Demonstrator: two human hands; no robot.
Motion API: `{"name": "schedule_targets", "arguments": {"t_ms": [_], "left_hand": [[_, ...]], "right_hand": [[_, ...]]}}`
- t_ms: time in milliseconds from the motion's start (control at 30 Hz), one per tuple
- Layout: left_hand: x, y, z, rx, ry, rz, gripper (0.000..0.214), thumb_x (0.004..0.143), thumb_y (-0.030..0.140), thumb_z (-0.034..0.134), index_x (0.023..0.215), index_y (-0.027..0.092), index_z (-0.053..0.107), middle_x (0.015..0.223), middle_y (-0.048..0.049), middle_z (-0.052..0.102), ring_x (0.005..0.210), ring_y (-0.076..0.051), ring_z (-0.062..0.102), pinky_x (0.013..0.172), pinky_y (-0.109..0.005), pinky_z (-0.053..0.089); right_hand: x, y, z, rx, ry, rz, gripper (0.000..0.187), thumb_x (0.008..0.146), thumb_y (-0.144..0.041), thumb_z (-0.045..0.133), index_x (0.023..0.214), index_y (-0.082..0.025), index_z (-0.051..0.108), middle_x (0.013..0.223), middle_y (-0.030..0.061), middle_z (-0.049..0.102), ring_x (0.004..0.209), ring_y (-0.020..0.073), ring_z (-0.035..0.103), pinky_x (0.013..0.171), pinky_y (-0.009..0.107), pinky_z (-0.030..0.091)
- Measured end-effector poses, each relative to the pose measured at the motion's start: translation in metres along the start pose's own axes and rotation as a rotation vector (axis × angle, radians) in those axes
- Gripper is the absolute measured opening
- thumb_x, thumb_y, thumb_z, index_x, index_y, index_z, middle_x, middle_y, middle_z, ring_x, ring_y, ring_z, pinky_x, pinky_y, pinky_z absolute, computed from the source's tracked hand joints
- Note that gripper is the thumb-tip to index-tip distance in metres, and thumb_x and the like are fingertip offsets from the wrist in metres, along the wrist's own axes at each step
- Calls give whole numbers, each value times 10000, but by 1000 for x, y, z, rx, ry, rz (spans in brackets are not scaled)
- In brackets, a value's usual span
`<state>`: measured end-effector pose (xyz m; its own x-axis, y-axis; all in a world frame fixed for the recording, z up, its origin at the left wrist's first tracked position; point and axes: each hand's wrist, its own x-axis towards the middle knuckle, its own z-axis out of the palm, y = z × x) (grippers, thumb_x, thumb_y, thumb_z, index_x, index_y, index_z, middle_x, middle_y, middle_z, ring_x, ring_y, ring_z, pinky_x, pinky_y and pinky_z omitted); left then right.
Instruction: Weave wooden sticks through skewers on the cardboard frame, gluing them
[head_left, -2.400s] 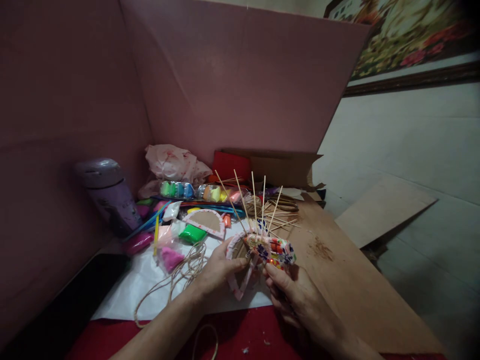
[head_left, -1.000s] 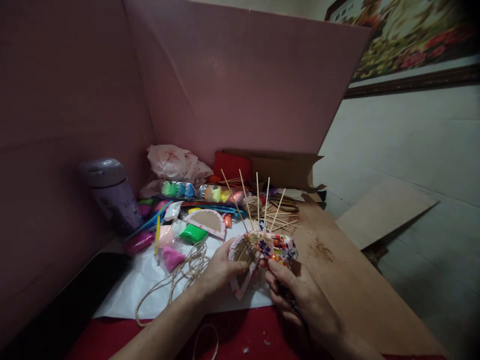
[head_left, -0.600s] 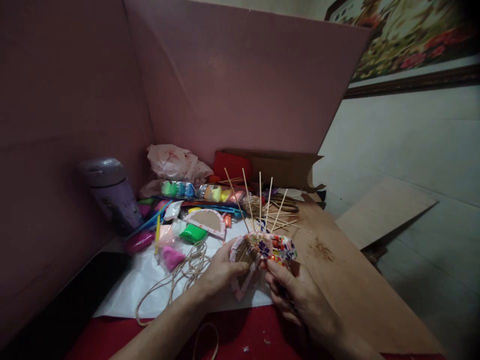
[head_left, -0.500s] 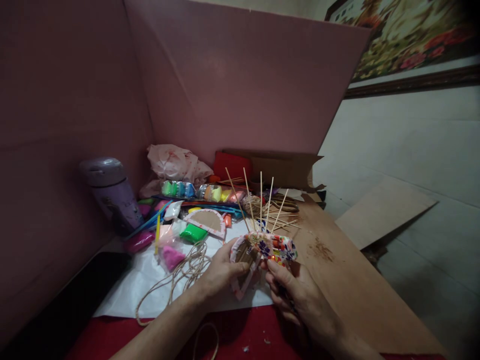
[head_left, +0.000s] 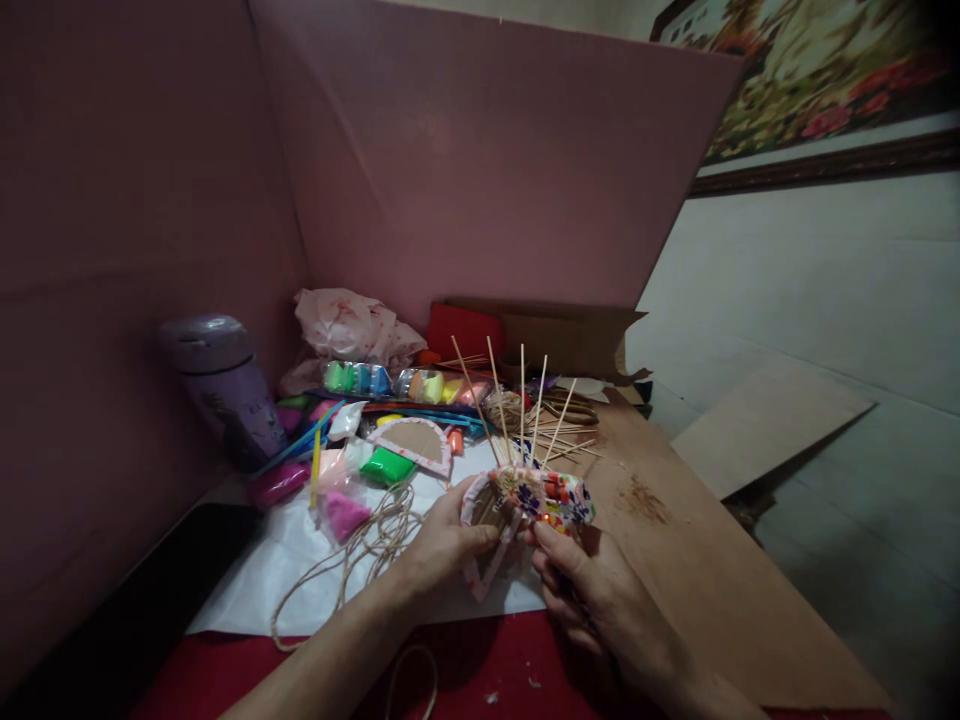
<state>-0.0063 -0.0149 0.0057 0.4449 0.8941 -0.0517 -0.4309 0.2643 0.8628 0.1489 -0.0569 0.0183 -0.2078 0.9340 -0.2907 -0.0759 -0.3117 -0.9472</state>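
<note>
My left hand (head_left: 439,545) grips a half-round cardboard piece (head_left: 480,560) edged in pink patterned paper, fingers closed around it. Several thin wooden skewers (head_left: 523,400) stand up out of its curved rim in a fan. My right hand (head_left: 592,590) is closed too, pinching the floral-papered rim (head_left: 559,497) of the same piece from the right. Both hands hold it just above the white paper sheet (head_left: 300,560).
A second half-round piece (head_left: 411,440), clay packs (head_left: 384,466), a coil of twine (head_left: 375,535), loose skewers (head_left: 562,432) and a purple flask (head_left: 221,390) lie behind. A pink board (head_left: 480,160) walls the back and left. Brown cardboard (head_left: 675,540) lies right.
The piece and its skewers have shifted slightly right and tilted a little. Both hands kept their grip.
</note>
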Motion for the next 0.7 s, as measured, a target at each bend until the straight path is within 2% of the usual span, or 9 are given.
{"name": "schedule_targets", "arguments": {"t_ms": [167,367,700], "left_hand": [[0,1,0,-18,10,-10,446,602,58,616,1035,151,563,880,-75,636,753,-194,606,708,-321,472],[-2,3,3,-111,-78,-27,405,644,42,580,1034,150,566,924,-99,641,783,-197,617,749,-335,467],[-3,9,5,-156,-109,-28,406,625,76,618,1023,142,570,919,-110,642,759,-208,626,727,-340,479]], "right_hand": [[0,1,0,33,-13,-17,390,786,-555,510,691,-184,436,478,-77,357,353,27,231,287,137,164],[2,1,-3,146,-65,-72,368,801,-506,521,667,-168,466,515,-61,379,369,23,244,294,134,174],[-2,-9,-7,251,-169,-11,344,787,-478,547,661,-162,495,523,-58,370,380,25,225,287,124,148]]}}
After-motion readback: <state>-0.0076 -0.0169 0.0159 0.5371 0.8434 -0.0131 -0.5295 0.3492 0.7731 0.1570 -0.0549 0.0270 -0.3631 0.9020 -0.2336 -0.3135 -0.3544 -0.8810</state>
